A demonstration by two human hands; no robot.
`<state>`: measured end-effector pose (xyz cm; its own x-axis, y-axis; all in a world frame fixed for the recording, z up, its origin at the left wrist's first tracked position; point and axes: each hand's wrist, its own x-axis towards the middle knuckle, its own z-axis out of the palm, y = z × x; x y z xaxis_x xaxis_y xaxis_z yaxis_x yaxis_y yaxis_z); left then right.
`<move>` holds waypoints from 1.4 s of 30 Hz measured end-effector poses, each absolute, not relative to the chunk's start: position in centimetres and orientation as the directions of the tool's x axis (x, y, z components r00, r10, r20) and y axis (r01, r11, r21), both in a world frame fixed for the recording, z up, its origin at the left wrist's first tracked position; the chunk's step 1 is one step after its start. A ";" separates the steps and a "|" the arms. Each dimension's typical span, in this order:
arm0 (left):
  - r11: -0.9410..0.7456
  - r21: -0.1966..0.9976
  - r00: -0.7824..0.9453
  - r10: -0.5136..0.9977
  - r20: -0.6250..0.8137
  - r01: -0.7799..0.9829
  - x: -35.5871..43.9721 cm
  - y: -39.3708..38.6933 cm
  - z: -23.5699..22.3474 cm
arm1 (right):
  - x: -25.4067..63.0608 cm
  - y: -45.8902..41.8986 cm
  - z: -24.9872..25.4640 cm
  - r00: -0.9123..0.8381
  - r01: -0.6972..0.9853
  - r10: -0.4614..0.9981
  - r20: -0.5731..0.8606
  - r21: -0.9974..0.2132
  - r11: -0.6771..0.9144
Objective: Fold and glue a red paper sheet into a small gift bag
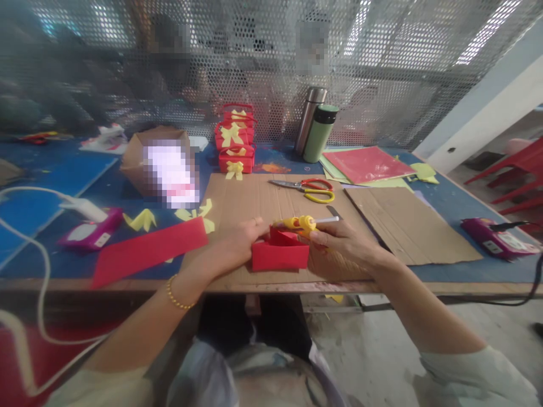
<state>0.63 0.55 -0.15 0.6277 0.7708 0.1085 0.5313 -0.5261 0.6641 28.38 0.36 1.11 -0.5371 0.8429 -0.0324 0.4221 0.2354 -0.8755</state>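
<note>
At the near edge of the table (pixel 443 273), 2 bare hands work slightly apart over a cardboard sheet (pixel 241 198). The left hand (pixel 245 237) grips the left side of an open red paper box (pixel 280 258); the right hand (pixel 345 243) is wrapped around a yellow glue gun (pixel 302 223), held over the box with a pale stick (pixel 328 219) jutting from its rear. Left of them lies a red strip (pixel 150 251); beyond, scissors (pixel 324 192) lie spread. Farther back stand bow-trimmed red boxes (pixel 236 161) and 2 bottles (pixel 320 135).
</note>
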 end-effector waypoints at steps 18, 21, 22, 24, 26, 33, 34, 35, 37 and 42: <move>-0.540 0.640 0.629 0.769 0.111 0.547 0.4 0.6 -0.4 | 28.4 0.3 1.3 -0.540 0.414 0.842 -0.020 -0.876 0.245; -0.456 0.668 0.560 0.825 0.071 0.588 0.4 0.6 -0.3 | 28.7 0.1 1.4 -0.511 0.413 0.860 -0.018 -0.882 0.227; -0.423 0.674 0.534 0.844 0.050 0.605 0.4 0.6 -0.4 | 28.9 0.0 1.5 -0.497 0.412 0.868 -0.011 -0.883 0.225; -0.388 0.666 0.498 0.867 0.027 0.637 0.4 0.7 -0.5 | 29.3 -0.2 1.5 -0.472 0.398 0.882 0.014 -0.889 0.227; -0.409 0.640 0.499 0.866 0.047 0.651 0.4 0.8 -0.8 | 29.7 -0.4 1.5 -0.456 0.372 0.889 0.037 -0.900 0.229; -0.568 0.563 0.581 0.793 0.180 0.600 0.7 0.9 -1.5 | 30.2 -0.7 1.8 -0.432 0.354 0.900 0.055 -0.908 0.225; -0.571 0.570 0.589 0.788 0.179 0.591 0.8 0.8 -1.5 | 30.3 -0.7 1.9 -0.428 0.357 0.903 0.050 -0.908 0.220; -0.574 0.577 0.596 0.783 0.179 0.581 0.9 0.8 -1.5 | 30.4 -0.8 1.9 -0.421 0.359 0.906 0.044 -0.909 0.211; -0.582 0.582 0.603 0.775 0.186 0.568 1.0 0.5 -1.3 | 30.5 -0.9 2.0 -0.412 0.358 0.911 0.030 -0.914 0.192; -0.574 0.602 0.626 0.765 0.152 0.555 1.0 -0.2 -0.6 | 30.8 -1.1 2.1 -0.456 0.362 0.890 0.029 -0.907 0.215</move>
<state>1.05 -0.16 -0.59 0.6264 0.7645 0.1520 0.5550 -0.5744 0.6017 30.79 -1.06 2.09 -0.4560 0.8895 0.0285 0.3621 0.2148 -0.9071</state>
